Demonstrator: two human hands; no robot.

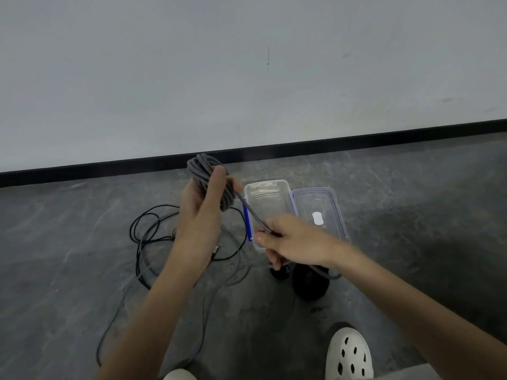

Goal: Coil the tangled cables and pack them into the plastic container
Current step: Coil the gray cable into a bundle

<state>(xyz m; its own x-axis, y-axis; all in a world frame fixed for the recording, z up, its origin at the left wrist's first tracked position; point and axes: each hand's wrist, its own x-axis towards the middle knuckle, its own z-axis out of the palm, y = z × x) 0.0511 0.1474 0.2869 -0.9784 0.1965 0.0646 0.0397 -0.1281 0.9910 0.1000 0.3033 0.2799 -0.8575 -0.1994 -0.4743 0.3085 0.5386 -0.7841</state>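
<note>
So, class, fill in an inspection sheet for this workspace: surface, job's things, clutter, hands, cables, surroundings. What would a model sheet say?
Surface: mottled grey floor; all the work is done over it.
Job's things: clear plastic container open on the floor, looks empty; its lid lies beside it on the right.
Clutter: dark round object near the container, too dim to identify.
Hands: left hand grips the coiled part of the grey cable; right hand pinches its loose strand.
Cables: black cable lies in loose, uncoiled loops on the floor.
Surroundings: pale wall, black skirting, white clog at the bottom.
</note>
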